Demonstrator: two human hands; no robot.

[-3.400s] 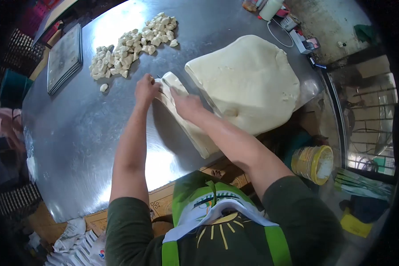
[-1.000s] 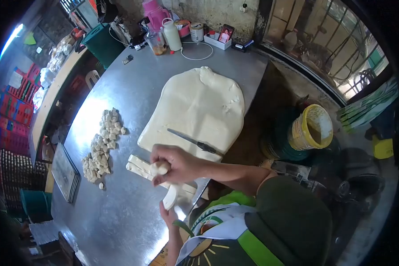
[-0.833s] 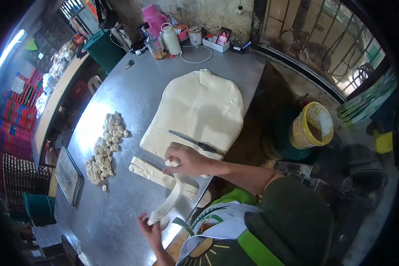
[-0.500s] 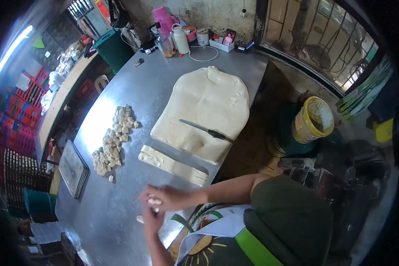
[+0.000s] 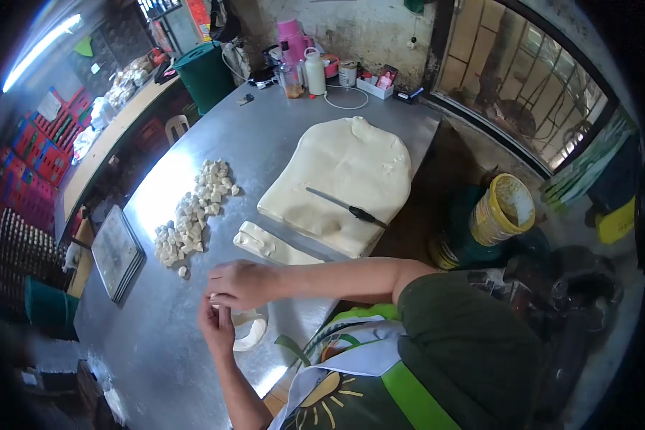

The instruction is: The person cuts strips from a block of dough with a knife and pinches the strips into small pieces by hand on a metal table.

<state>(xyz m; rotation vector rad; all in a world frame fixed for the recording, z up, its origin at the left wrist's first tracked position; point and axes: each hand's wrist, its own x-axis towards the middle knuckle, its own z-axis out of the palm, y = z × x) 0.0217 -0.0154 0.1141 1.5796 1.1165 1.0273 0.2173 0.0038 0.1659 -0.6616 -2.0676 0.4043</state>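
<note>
My right hand (image 5: 240, 282) and my left hand (image 5: 215, 322) meet over the metal table, fingers closed around a bit of pale dough that shows between them. A curved strip of dough (image 5: 252, 334) hangs or lies just right of my left hand. Beyond my right forearm lies a cut slab of dough (image 5: 274, 246), partly covered by that arm. Behind it sits a large dough sheet (image 5: 344, 172), with a black-handled knife (image 5: 345, 207) on top. Many small dough pieces (image 5: 188, 222) are heaped to the left, one (image 5: 183, 271) lying apart.
Stacked metal trays (image 5: 116, 252) lie at the left edge of the metal table (image 5: 143, 344). Bottles (image 5: 314, 72), a pink flask (image 5: 290, 39) and a white box (image 5: 375, 87) stand at the back. A yellow bucket (image 5: 505, 208) is right of the table.
My hands have come together and moved left, away from the slab. The knife now lies on the dough sheet. The strip has left the slab's side, and the view has swung round.
</note>
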